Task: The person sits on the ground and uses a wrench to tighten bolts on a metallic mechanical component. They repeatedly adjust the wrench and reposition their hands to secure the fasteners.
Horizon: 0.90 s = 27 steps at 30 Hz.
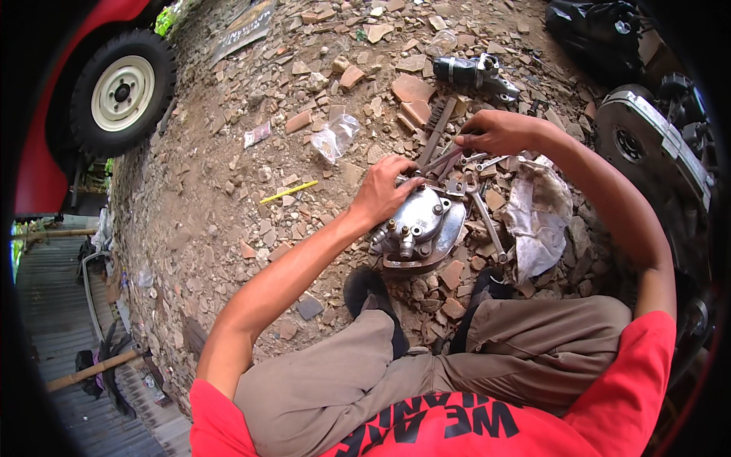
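Note:
A silver metal pump housing (417, 217) with brass fittings rests on a plate on the ground between my feet. My left hand (387, 190) grips its upper part, fingers curled over the top. My right hand (487, 129) is closed on the end of a slim metal tool (440, 161) that slants down toward the top of the housing; its exact kind is unclear. Several spanners (487, 221) lie right of the housing, beside a stained white rag (537, 221). A wire brush (435, 129) lies above them.
Broken tile and rubble cover the ground. A cylindrical motor (476, 76) lies behind; an engine casing (647, 152) stands at right with a black bag (594, 42) above. Also visible: a yellow stick (285, 192), plastic bag (335, 137), vehicle wheel (122, 91) and corrugated sheeting (53, 305).

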{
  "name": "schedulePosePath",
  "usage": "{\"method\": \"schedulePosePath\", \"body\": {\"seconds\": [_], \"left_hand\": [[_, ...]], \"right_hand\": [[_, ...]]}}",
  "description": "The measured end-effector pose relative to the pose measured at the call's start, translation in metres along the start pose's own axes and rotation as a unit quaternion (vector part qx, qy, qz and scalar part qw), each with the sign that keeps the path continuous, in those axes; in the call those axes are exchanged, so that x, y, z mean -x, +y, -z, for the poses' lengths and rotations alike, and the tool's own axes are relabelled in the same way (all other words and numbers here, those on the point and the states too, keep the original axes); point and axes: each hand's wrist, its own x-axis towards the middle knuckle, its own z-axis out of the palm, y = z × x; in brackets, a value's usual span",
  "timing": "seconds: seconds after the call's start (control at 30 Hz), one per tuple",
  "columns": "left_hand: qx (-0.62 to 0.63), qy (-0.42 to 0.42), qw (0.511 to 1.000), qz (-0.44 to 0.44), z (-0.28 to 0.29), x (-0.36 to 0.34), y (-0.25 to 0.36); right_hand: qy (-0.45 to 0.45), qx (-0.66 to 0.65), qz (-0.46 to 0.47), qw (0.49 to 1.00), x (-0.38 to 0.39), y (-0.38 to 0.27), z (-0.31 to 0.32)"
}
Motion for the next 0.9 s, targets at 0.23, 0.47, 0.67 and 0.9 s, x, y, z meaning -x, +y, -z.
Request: {"method": "schedulePosePath", "body": {"seconds": [0.23,0.47,0.67,0.9], "left_hand": [[-0.009,-0.047,0.997,0.053,0.001,0.003,0.005],[0.001,-0.063,0.996,0.066,0.006,-0.001,0.006],[0.028,-0.053,0.997,0.047,-0.006,0.000,0.003],[0.031,-0.076,0.996,0.025,0.001,0.002,0.002]], "right_hand": [[0.039,-0.064,-0.037,0.996,-0.055,0.035,-0.025],[0.114,-0.016,0.013,0.993,-0.083,0.050,-0.046],[0.193,-0.045,-0.066,0.978,-0.046,0.065,-0.089],[0.100,-0.215,-0.154,0.959,0.062,0.007,-0.132]]}}
